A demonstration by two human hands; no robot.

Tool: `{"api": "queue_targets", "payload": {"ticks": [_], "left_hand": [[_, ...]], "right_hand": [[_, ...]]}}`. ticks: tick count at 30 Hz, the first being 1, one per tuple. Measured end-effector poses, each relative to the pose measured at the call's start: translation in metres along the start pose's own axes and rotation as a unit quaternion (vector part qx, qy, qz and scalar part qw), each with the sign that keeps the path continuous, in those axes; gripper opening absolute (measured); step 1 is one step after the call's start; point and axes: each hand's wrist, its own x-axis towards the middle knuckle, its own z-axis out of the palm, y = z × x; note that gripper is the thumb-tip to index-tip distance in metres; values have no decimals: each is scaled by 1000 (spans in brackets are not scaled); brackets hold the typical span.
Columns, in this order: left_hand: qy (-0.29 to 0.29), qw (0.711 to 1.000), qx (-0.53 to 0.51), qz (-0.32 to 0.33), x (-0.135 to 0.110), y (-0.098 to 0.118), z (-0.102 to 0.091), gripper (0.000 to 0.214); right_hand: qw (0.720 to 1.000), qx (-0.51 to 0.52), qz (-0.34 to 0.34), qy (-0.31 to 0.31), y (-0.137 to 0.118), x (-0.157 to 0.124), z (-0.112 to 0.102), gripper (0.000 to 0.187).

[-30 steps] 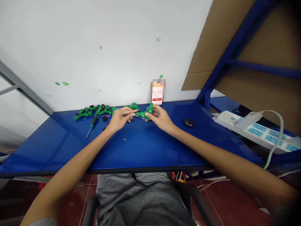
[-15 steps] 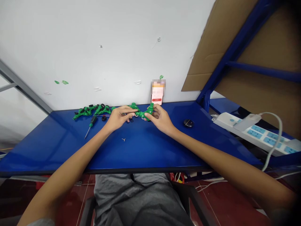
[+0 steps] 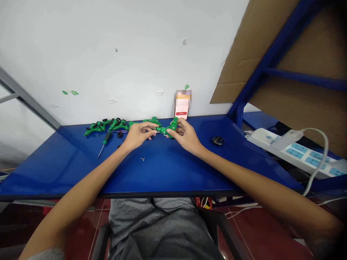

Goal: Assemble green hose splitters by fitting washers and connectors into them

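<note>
Above the back part of the blue table, my right hand (image 3: 187, 136) grips a green plastic Y-shaped hose connector (image 3: 163, 130), thumb in front and fingers behind. The thumb and fingertips of my left hand (image 3: 139, 135) are pinched at the connector's left end, where a dark edge shows. Whether a small ring sits between those fingertips is too small to tell. Behind my hands lies another green connector (image 3: 154, 121), partly hidden. Small screws (image 3: 142, 159) lie on the table in front of my left hand.
Several green connectors with black parts (image 3: 116, 125) are piled at the back left. Near them lie a green-handled screwdriver (image 3: 104, 143) and a black ring (image 3: 120, 134). A phone (image 3: 181, 108) leans on the wall. A black round object (image 3: 218, 140) and a power strip (image 3: 295, 151) are rightward.
Both hands keep hold of the connector in nearly the same place. My left fingertips have shifted slightly at its left end. The whole view has tilted a little.
</note>
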Motion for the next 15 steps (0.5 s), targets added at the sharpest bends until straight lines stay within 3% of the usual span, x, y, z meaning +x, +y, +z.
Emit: {"api": "queue_targets", "payload": {"ticks": [15], "left_hand": [[7, 998, 54, 30, -1, -6, 0, 29]], "right_hand": [[999, 6, 12, -34, 7, 4, -5, 51]]}}
